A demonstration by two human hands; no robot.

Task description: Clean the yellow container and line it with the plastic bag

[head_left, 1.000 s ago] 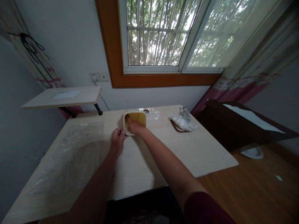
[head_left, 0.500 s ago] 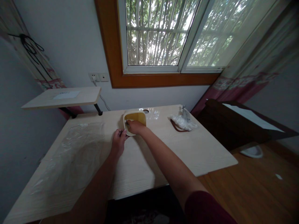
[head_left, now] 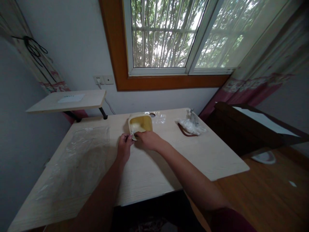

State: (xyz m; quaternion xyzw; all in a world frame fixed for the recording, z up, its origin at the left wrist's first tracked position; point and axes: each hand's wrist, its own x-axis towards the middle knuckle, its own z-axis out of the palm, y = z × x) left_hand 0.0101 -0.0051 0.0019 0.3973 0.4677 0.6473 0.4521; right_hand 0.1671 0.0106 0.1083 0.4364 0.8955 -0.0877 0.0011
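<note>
A cream square container [head_left: 141,124] with a yellow inside stands near the back middle of the pale wooden desk [head_left: 149,167]. My left hand [head_left: 125,146] rests at its front left corner with the fingers curled on the rim. My right hand [head_left: 148,140] is just in front of the container, fingers closed in a pinch on a small pale thing I cannot make out, which meets the left fingers.
A sheet of clear plastic film [head_left: 77,158] lies on the left of the desk. A white crumpled bag with a brown strap [head_left: 191,126] sits at the back right. A raised shelf [head_left: 69,100] stands at the left, a dark cabinet [head_left: 246,127] at the right.
My right hand has come out of the container and drawn back to its front edge, beside my left hand. The inside of the container now shows.
</note>
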